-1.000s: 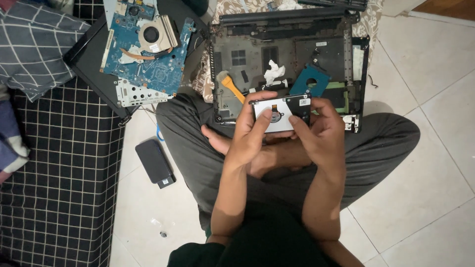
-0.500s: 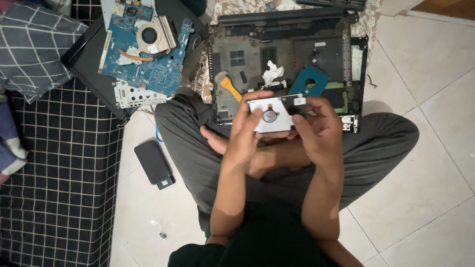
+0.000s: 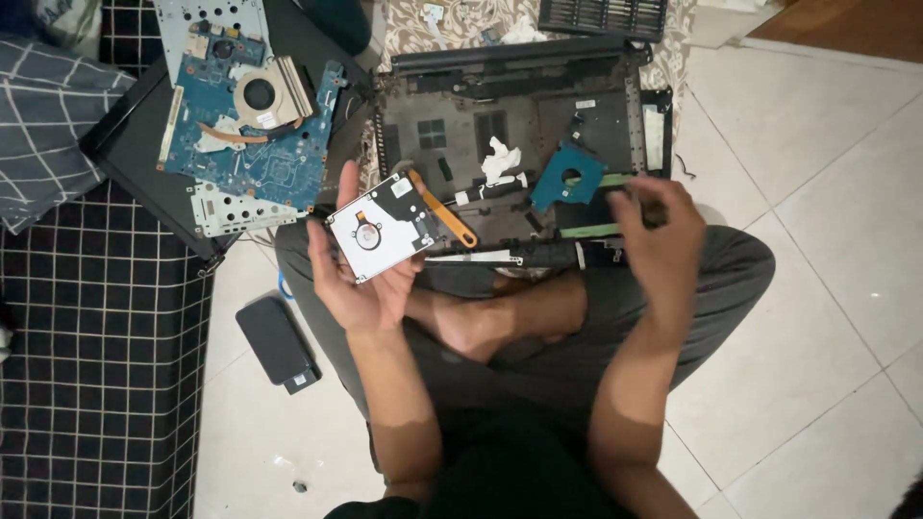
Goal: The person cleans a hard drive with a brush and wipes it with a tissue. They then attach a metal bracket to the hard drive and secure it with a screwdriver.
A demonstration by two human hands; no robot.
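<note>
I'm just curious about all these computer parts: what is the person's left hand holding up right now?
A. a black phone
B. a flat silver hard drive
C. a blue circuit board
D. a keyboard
B: the left hand cradles the flat silver hard drive in its palm, while the blue circuit board lies apart on the floor.

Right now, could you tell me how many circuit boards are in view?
2 can be seen: a large blue motherboard with a fan, lying upper left on a black panel, and a small blue board inside the open laptop base. Others may be hidden.
</note>
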